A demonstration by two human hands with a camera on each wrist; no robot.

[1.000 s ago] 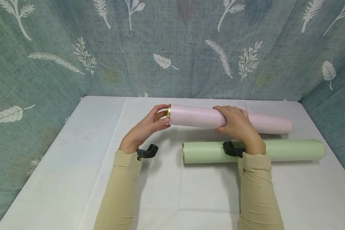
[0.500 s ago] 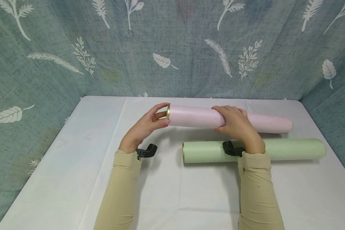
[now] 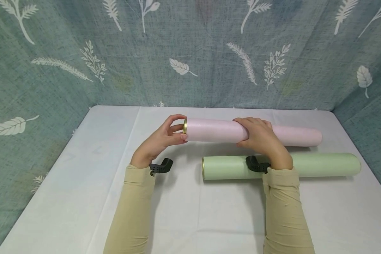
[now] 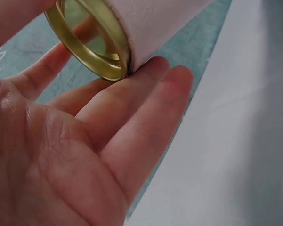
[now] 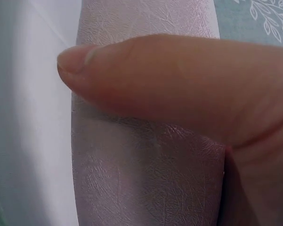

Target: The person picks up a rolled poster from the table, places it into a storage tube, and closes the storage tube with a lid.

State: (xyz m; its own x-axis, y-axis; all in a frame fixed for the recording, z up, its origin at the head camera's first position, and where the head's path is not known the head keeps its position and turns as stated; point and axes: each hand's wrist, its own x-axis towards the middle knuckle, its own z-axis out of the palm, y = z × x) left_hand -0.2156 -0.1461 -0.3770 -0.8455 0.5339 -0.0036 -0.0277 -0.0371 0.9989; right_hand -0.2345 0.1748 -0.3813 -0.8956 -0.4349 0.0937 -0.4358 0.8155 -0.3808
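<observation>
A long pink tube (image 3: 214,129) with a gold rim (image 3: 185,127) at its left end lies crosswise near the back of the table, its left part raised over the cloth. My right hand (image 3: 261,135) grips it around the middle from above; in the right wrist view the thumb (image 5: 146,77) lies across its textured pink side. At the gold-rimmed end, my left hand (image 3: 160,139) holds the tube between thumb and fingers. Seen from the left wrist, several fingers (image 4: 146,122) reach under the rim, and the recessed end faces the palm.
A similar green tube (image 3: 225,168) with a gold rim lies on the white tablecloth (image 3: 82,197) in front of the pink one, partly hidden under the right wrist. Behind the table hangs a grey-green curtain (image 3: 203,46) with white leaf prints, which also runs along both sides.
The pink tube's left end has sunk a little and shifted slightly left, the left hand staying with it. The right hand keeps its grip, and the green tube has not moved.
</observation>
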